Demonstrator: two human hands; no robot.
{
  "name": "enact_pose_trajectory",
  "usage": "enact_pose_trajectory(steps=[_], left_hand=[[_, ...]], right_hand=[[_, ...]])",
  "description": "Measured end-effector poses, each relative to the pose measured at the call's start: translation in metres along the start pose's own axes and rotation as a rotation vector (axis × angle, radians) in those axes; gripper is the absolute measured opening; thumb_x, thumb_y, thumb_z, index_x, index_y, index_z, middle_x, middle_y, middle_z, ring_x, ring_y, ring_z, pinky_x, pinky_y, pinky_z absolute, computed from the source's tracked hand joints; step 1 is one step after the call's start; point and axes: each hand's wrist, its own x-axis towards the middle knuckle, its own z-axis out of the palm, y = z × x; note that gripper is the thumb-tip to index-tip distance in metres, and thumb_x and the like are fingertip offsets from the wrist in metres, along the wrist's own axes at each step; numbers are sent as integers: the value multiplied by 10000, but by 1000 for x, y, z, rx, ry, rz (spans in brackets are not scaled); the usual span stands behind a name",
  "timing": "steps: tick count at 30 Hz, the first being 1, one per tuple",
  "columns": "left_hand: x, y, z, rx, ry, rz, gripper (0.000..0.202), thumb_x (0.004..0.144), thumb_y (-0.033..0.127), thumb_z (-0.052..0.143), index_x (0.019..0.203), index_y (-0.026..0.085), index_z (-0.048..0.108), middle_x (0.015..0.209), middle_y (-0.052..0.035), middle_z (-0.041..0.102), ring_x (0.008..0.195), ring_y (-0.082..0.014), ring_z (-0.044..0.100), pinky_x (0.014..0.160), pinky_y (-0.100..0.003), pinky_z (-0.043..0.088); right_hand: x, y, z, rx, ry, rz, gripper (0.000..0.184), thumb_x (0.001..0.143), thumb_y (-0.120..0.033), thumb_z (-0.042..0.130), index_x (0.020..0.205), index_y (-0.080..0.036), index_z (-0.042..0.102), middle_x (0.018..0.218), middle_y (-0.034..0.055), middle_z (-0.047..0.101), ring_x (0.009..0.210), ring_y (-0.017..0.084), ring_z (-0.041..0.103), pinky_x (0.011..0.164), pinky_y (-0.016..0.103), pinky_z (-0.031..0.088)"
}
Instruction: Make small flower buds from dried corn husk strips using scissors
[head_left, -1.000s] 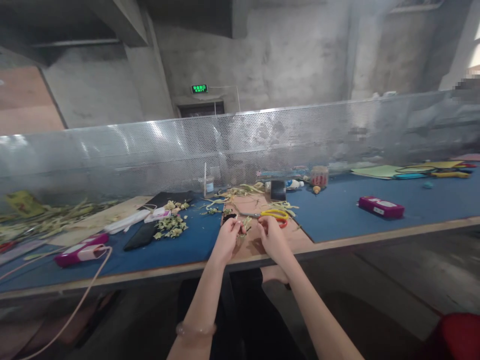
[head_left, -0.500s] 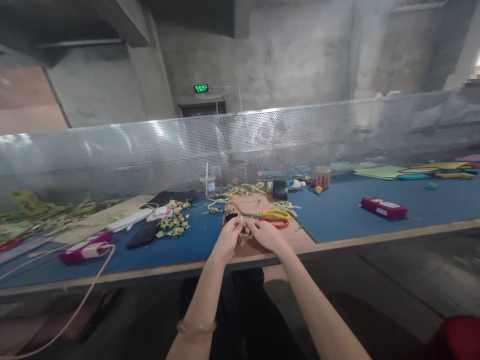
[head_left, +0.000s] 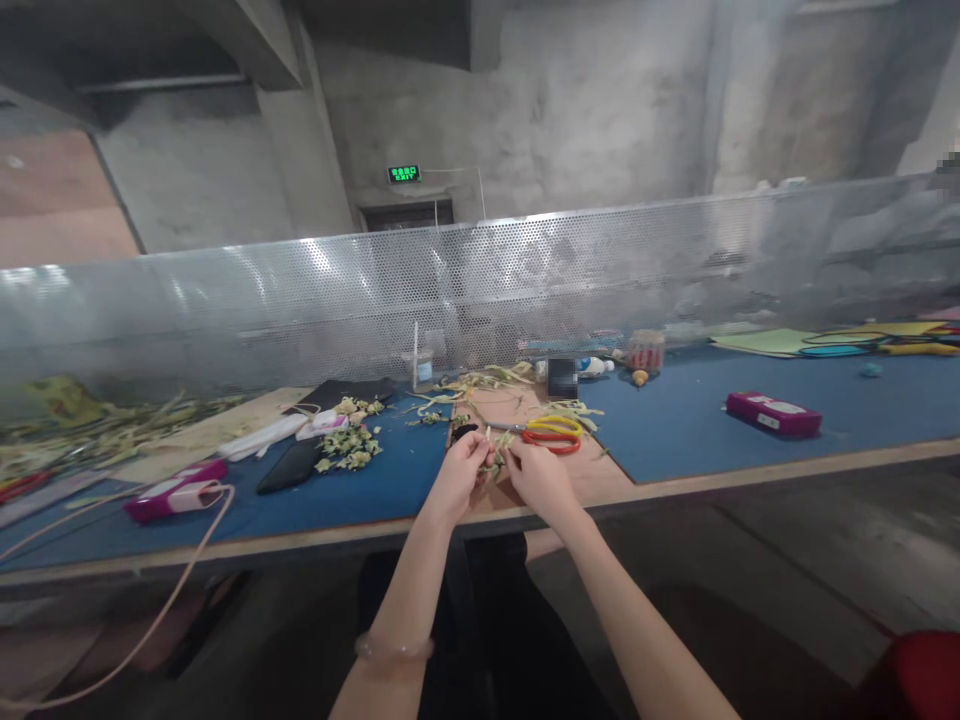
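Observation:
My left hand (head_left: 463, 467) is closed, thumb and forefinger pinched on a pale green dried husk strip (head_left: 496, 456). On the other side my right hand (head_left: 537, 473) has its fingers curled and pinched at the strip's right end. Both hands are low over a tan board (head_left: 600, 470) at the table's front edge. Just beyond them lie scissors (head_left: 553, 434) with yellow and red handles. Small knotted pieces of the same husk (head_left: 351, 448) form a pile to the left. Loose strips (head_left: 495, 378) lie at the back of the board.
A black phone (head_left: 291, 467) and a purple box with a cable (head_left: 174, 492) are on the left. Another purple box (head_left: 774, 413) sits on the right. A cup with a straw (head_left: 422, 370) and a jar (head_left: 646, 352) stand near the perforated metal screen (head_left: 360, 290).
My right hand has moved slightly to the right, away from the left, and more of the green strip shows between them. The left hand stays nearly in place.

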Motion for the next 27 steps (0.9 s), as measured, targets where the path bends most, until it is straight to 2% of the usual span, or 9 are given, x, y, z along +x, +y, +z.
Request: enact_pose_trajectory(steps=[5,14,20,27], left_hand=[[2,-2,-3,-8,-4,10,295,711,429,586,670,169,454,588,57,429,439,-33,348,411,-146,259],[0,-1,-8,14,-139,29,287,748,427,562,696,163,463,638,39,426,464,-36,310,419,-153,229],[1,-3,-7,80,-119,44,310,737,471,555,718,170,487,664,38,450,459,-43,318,415,-163,260],[-1,-1,-6,114,-104,27,334,736,494,543,694,170,472,605,61,384,438,-39,268,411,-164,236]], right_hand=[[-3,-4,-1,-181,24,-32,258,875,-271,380,740,-185,582,744,97,662,656,191,610,497,240,283],[-4,0,4,-168,79,-41,247,893,-276,366,778,-193,568,778,65,664,696,174,610,501,244,259],[-3,-3,1,-163,24,10,236,891,-255,372,811,-191,585,832,77,667,737,177,609,519,240,277],[-4,-6,-1,-162,-7,40,271,908,-288,343,868,-195,594,883,63,670,788,167,611,575,223,318]])
